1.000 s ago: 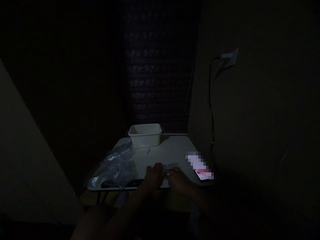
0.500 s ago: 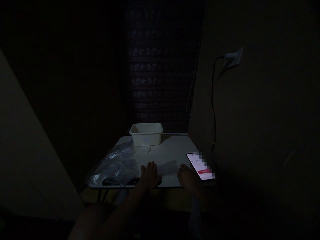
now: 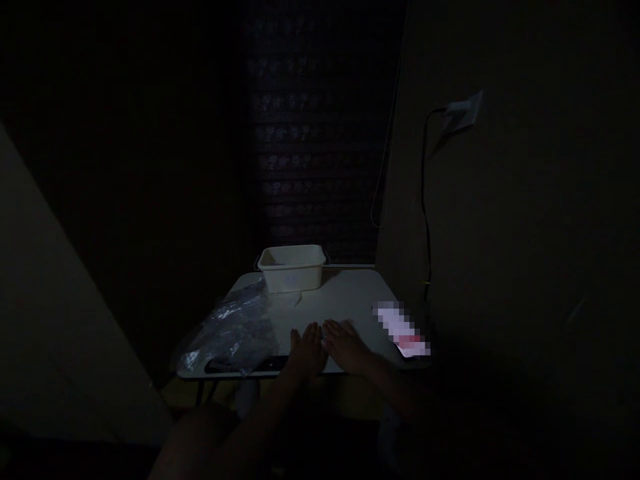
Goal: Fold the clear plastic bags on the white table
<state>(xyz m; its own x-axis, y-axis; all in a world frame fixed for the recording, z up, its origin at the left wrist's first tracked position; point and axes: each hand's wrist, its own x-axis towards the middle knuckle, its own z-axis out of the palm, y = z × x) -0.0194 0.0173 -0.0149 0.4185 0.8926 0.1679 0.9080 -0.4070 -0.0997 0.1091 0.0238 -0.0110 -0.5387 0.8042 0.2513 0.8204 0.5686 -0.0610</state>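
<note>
We see little of the film (image 3: 351, 326), lying on the table (image 3: 350, 293), mostly hidden by our left hand (image 3: 307, 350) and right hand (image 3: 346, 348), fingers outstretched, unclenched; its long axis we cannot tell

Pale table (image 3: 350, 293), rounded corners: cream bin (image 3: 293, 279) standing toward far edge; crumpled clear plastic (image 3: 235, 327) along left side; lit phone (image 3: 397, 325) at right; translucent piece (image 3: 349, 325), mostly hidden, near front

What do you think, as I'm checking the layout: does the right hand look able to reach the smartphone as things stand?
Probably yes: the smartphone lies on the table to the right of the right hand, and nothing visible stands between them.
</note>
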